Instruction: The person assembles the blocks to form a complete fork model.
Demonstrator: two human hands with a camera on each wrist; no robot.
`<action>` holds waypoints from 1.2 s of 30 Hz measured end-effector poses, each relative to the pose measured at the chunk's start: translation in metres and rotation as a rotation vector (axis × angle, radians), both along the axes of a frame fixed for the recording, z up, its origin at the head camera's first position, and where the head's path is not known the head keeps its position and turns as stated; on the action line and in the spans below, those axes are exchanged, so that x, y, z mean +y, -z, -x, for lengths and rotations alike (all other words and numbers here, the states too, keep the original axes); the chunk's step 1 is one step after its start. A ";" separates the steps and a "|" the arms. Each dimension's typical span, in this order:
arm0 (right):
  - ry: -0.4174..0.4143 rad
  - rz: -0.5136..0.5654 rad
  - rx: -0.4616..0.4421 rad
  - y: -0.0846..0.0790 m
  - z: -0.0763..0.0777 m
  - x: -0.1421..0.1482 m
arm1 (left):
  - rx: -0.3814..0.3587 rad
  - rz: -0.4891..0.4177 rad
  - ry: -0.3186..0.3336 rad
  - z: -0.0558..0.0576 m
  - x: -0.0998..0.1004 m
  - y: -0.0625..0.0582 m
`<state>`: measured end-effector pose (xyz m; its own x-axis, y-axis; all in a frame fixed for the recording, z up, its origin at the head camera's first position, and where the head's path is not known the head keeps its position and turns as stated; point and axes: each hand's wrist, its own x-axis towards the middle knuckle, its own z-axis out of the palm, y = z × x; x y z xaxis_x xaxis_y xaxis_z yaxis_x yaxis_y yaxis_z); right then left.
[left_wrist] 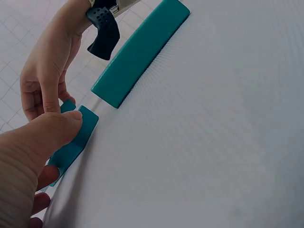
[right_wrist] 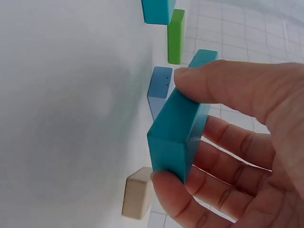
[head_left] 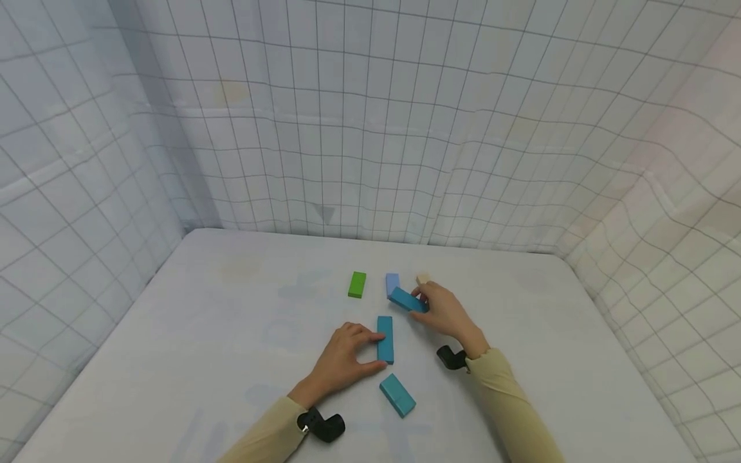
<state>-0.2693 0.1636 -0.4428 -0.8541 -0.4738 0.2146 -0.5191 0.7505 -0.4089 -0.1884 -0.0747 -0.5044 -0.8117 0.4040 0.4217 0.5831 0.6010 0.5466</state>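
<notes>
My left hand is at a blue block lying lengthwise on the white table, its thumb at the near end and a fingertip on the long side. In the left wrist view, thumb and fingers grip this block. Farther back, my right hand holds another blue block at a slant, thumb along one side and fingers round the other. The right wrist view shows that block close over the table. Nearer me, a third blue block lies diagonally, touched by neither hand.
Behind the hands lie a green block, a light blue block partly covered by the held one, and a beige block partly behind the right hand. White grid-patterned curtains border the table at the back and sides.
</notes>
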 end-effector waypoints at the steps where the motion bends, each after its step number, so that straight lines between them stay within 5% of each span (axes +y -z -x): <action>1: -0.001 0.010 0.000 0.000 0.001 -0.002 | -0.001 -0.003 0.004 0.000 0.000 0.000; 20: -0.078 -0.005 0.029 0.012 0.015 -0.022 | -0.004 -0.028 0.081 0.003 0.001 0.000; 36: -0.116 0.009 -0.084 0.016 0.014 -0.022 | 0.006 -0.028 0.078 0.001 0.002 0.002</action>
<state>-0.2837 0.1418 -0.4588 -0.8090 -0.5684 0.1497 -0.5657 0.6839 -0.4607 -0.1899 -0.0723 -0.5064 -0.7759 0.4535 0.4385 0.6306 0.5383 0.5591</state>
